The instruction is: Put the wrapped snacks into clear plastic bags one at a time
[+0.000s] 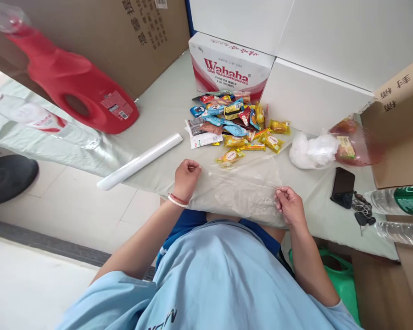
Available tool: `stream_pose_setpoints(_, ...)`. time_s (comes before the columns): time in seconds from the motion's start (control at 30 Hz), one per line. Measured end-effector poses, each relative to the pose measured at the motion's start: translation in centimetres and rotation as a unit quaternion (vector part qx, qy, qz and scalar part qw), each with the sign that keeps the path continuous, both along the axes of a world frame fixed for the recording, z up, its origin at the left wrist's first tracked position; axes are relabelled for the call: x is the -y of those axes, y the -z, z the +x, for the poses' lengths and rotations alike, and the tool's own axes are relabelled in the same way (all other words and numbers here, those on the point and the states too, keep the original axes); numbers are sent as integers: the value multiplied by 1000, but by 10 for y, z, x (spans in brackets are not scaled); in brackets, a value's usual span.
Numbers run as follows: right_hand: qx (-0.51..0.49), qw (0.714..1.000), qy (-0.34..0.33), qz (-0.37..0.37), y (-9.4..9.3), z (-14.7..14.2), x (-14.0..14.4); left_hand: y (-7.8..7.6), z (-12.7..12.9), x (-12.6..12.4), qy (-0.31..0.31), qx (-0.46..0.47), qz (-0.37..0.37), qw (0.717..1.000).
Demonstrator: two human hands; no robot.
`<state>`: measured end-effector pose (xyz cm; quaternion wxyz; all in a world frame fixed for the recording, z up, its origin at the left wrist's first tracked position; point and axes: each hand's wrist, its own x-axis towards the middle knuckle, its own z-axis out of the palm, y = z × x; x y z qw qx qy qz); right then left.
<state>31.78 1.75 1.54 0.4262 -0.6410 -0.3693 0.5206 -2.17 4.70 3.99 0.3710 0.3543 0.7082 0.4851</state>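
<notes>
A clear plastic bag (241, 192) lies flat on the table in front of me, reaching to the near edge. My left hand (186, 179) is closed on the bag's left edge. My right hand (289, 205) pinches its right edge. Just beyond the bag lies a pile of several small snack packets (234, 126) in yellow, blue and red wrappers. A white roll (141, 160) of bags lies diagonally to the left of my left hand.
A Wahaha carton (230, 68) stands behind the snacks. A red detergent jug (72, 82) and a water bottle (44, 121) lie at left. At right are crumpled white plastic (309, 149), a filled bag (353, 144), a phone (342, 185), keys (363, 213) and bottles (399, 201).
</notes>
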Motion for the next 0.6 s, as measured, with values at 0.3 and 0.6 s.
stream_pose_setpoints(0.3, 54, 998, 5, 32, 12, -1, 14, 21, 65, 26, 315, -323, 84, 889)
stream_pose_setpoints(0.6, 422, 882, 6, 211, -11, 35, 30, 47, 27, 15, 507, -361, 54, 781)
